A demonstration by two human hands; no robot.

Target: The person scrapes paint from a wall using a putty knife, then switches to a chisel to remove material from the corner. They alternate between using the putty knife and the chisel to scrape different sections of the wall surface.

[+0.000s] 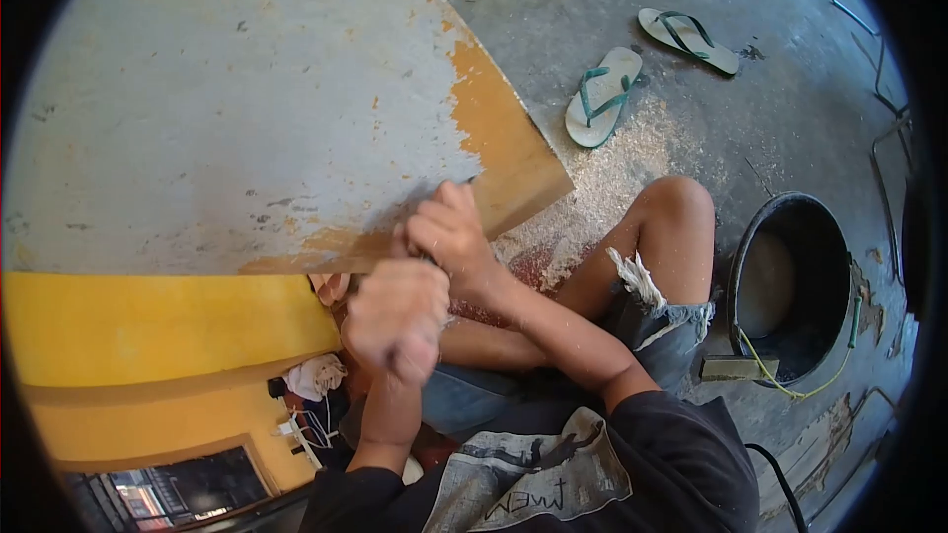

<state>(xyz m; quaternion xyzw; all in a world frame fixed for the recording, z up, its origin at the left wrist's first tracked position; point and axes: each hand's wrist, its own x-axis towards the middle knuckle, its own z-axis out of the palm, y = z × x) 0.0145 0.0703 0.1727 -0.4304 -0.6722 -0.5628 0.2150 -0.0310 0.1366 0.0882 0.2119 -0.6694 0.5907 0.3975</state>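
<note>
A worn grey panel (227, 89) is bared to orange-brown along its right edge. At its near edge, left of the right corner, a dark tool (425, 257) is gripped by the right hand (450, 232), fingers curled. The left hand (398, 318) is fisted below — blurred, its hold impossible to tell. Beyond the right corner are shavings (642, 153), flip-flops (604, 99) and, past a bent knee (676, 207), a bucket (825, 276). The panel's far edge is cut off; the tool is mostly hidden.

On the grey floor (533, 5) I see two pale sandals (604, 99) with green straps and, at right, a black bucket (828, 276); a yellow wall (168, 328) at left.
</note>
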